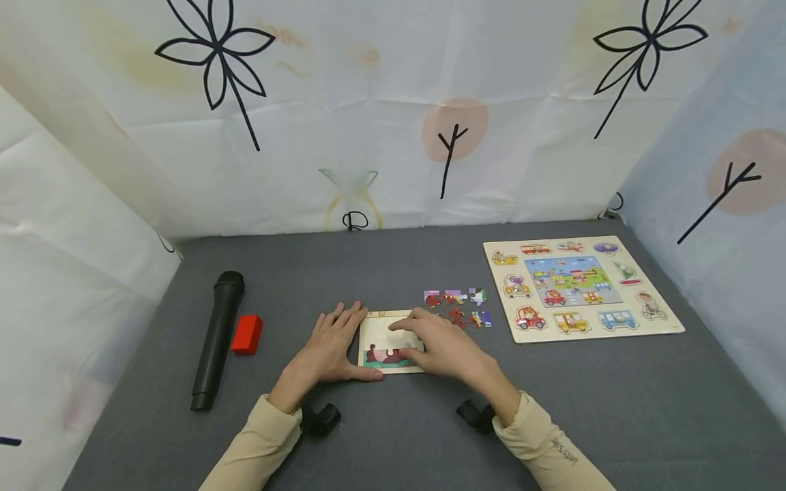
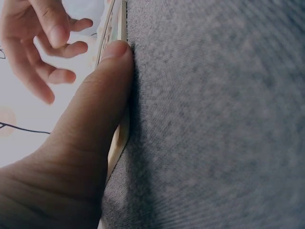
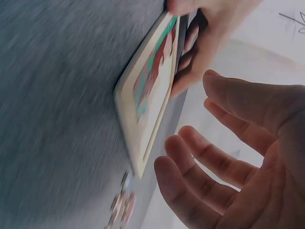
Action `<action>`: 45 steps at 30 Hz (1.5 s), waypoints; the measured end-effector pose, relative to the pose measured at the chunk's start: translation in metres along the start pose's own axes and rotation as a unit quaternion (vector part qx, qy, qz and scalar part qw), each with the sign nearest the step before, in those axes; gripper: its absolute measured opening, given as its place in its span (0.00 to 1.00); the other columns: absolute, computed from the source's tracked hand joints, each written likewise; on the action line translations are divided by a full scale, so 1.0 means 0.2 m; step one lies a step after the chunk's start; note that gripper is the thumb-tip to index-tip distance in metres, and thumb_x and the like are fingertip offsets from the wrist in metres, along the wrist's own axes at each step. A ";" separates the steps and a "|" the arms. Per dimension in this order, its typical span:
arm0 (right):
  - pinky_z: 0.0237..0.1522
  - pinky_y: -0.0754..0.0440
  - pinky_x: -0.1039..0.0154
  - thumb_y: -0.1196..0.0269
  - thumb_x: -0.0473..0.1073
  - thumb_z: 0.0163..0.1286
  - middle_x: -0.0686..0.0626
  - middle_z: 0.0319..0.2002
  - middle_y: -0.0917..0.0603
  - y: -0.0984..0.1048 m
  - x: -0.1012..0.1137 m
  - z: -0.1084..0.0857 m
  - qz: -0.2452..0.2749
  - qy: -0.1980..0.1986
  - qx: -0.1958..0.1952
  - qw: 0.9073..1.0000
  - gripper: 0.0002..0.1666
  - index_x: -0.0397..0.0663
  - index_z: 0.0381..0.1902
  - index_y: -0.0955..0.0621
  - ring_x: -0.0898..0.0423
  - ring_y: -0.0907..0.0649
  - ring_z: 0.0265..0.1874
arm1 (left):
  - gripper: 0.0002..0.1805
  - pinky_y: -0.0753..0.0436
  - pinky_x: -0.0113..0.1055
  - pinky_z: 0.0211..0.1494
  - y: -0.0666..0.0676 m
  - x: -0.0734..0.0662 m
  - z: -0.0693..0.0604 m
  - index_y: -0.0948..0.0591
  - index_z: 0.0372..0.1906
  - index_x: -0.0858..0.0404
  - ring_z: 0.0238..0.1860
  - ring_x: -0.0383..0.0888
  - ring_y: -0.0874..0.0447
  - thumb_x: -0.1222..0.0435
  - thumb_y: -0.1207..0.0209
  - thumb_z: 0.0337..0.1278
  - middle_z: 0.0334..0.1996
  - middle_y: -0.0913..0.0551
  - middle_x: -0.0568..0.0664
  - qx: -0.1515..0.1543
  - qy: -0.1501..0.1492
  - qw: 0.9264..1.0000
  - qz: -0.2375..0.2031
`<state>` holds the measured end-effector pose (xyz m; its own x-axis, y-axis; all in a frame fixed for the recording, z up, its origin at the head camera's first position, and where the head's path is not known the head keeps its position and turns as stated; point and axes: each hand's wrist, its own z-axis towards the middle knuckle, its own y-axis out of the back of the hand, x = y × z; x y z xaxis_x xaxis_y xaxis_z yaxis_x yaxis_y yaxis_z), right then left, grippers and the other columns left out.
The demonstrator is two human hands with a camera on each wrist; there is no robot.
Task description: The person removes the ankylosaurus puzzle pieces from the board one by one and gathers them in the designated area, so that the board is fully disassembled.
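Note:
A small wooden puzzle tray [image 1: 393,370] lies in front of me, its lower part filled with joined jigsaw pieces [image 1: 387,357] in brown and green; bare wood shows above them. My left hand [image 1: 331,344] rests along the tray's left side, fingers straight, with the thumb on the lower edge. Over the tray's right part hovers my right hand [image 1: 445,344], its fingers loosely bent and, in the right wrist view, apart with nothing between them. Several loose jigsaw pieces [image 1: 456,316] lie just beyond the right hand, partly hidden by it.
A large wooden vehicle puzzle board [image 1: 669,326] lies at the right. On the left are a black microphone [image 1: 217,341] and a red block [image 1: 247,334]. A white patterned cloth [image 1: 393,136] hangs behind the grey table [image 1: 393,443].

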<state>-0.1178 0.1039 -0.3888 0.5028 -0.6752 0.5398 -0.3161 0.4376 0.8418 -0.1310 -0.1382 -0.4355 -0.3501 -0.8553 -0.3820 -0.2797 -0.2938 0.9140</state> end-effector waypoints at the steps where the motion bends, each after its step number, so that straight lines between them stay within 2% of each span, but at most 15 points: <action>1: 0.37 0.22 0.64 0.31 0.40 0.69 0.44 0.49 0.16 -0.01 0.01 0.01 0.001 0.003 0.003 1.000 0.22 0.45 0.61 0.17 0.54 0.19 0.36 | 0.65 0.45 0.72 0.77 0.00 0.00 0.00 0.40 0.80 0.63 0.81 0.69 0.47 0.35 0.25 0.40 0.80 0.42 0.62 0.000 -0.001 1.000 0.000; 4: 0.36 0.22 0.64 0.32 0.40 0.69 0.44 0.48 0.16 -0.04 0.05 0.05 0.003 0.012 0.009 1.000 0.22 0.45 0.60 0.16 0.55 0.20 0.35 | 0.65 0.45 0.72 0.77 0.00 0.00 0.00 0.40 0.80 0.63 0.80 0.69 0.47 0.34 0.25 0.40 0.80 0.41 0.62 -0.001 -0.002 1.000 0.000; 9: 0.30 0.28 0.69 0.33 0.40 0.71 0.44 0.44 0.17 -0.09 0.08 0.10 0.001 0.026 0.021 0.999 0.21 0.45 0.60 0.16 0.61 0.27 0.27 | 0.65 0.45 0.73 0.77 -0.01 0.01 0.00 0.40 0.80 0.64 0.81 0.69 0.48 0.35 0.25 0.40 0.80 0.41 0.63 -0.004 -0.006 1.000 -0.004; 20: 0.30 0.27 0.68 0.35 0.35 0.71 0.47 0.42 0.17 -0.16 0.12 0.16 -0.027 0.018 0.036 0.999 0.18 0.44 0.58 0.15 0.59 0.25 0.29 | 0.66 0.45 0.72 0.77 -0.01 0.00 0.00 0.40 0.80 0.62 0.80 0.70 0.47 0.35 0.24 0.39 0.80 0.41 0.63 -0.007 -0.004 1.000 0.005; 26: 0.28 0.29 0.69 0.37 0.34 0.72 0.50 0.35 0.20 -0.18 0.13 0.16 -0.045 0.017 0.044 0.998 0.09 0.48 0.43 0.11 0.61 0.27 0.28 | 0.66 0.44 0.72 0.77 -0.01 0.01 0.00 0.40 0.80 0.62 0.80 0.70 0.47 0.35 0.24 0.38 0.80 0.41 0.63 -0.008 -0.003 1.000 0.008; 28: 0.27 0.30 0.69 0.37 0.34 0.71 0.51 0.34 0.20 -0.18 0.13 0.16 -0.049 0.021 0.044 0.998 0.08 0.49 0.39 0.12 0.61 0.27 0.28 | 0.66 0.44 0.72 0.77 -0.01 0.01 0.00 0.40 0.80 0.63 0.80 0.70 0.46 0.35 0.24 0.39 0.80 0.41 0.63 -0.007 -0.004 1.000 0.009; 33: 0.28 0.28 0.70 0.32 0.36 0.68 0.50 0.35 0.19 -0.19 0.13 0.16 -0.053 0.018 0.048 0.997 0.05 0.49 0.40 0.11 0.61 0.26 0.29 | 0.66 0.43 0.73 0.76 0.02 0.01 -0.01 0.40 0.80 0.63 0.79 0.72 0.46 0.36 0.24 0.38 0.80 0.42 0.64 0.007 -0.019 1.000 0.009; 37: 0.29 0.26 0.69 0.27 0.40 0.65 0.51 0.37 0.19 -0.19 0.13 0.15 -0.060 0.013 0.050 0.997 0.11 0.50 0.45 0.11 0.59 0.24 0.31 | 0.66 0.44 0.73 0.76 0.07 0.01 -0.01 0.41 0.80 0.65 0.79 0.74 0.47 0.39 0.23 0.39 0.80 0.43 0.66 0.034 -0.035 0.999 -0.004; 41: 0.31 0.25 0.68 0.25 0.42 0.63 0.51 0.37 0.18 -0.19 0.13 0.15 -0.068 0.014 0.046 0.997 0.13 0.51 0.46 0.11 0.58 0.22 0.33 | 0.65 0.47 0.72 0.78 0.11 0.01 -0.01 0.42 0.81 0.65 0.80 0.73 0.51 0.42 0.23 0.41 0.81 0.45 0.66 0.065 -0.029 0.997 -0.028; 45: 0.31 0.25 0.68 0.25 0.42 0.63 0.52 0.37 0.19 -0.20 0.13 0.16 -0.074 0.013 0.045 0.996 0.13 0.51 0.46 0.12 0.59 0.22 0.33 | 0.65 0.48 0.70 0.79 0.12 0.01 0.00 0.43 0.81 0.65 0.81 0.72 0.52 0.43 0.22 0.41 0.81 0.46 0.65 0.076 -0.018 0.996 -0.035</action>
<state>-0.1174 0.0505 -0.4083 0.5687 -0.7127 0.4106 -0.3074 0.2789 0.9098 -0.1390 -0.1473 -0.4148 -0.3562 -0.8177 -0.4521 -0.4360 -0.2825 0.8544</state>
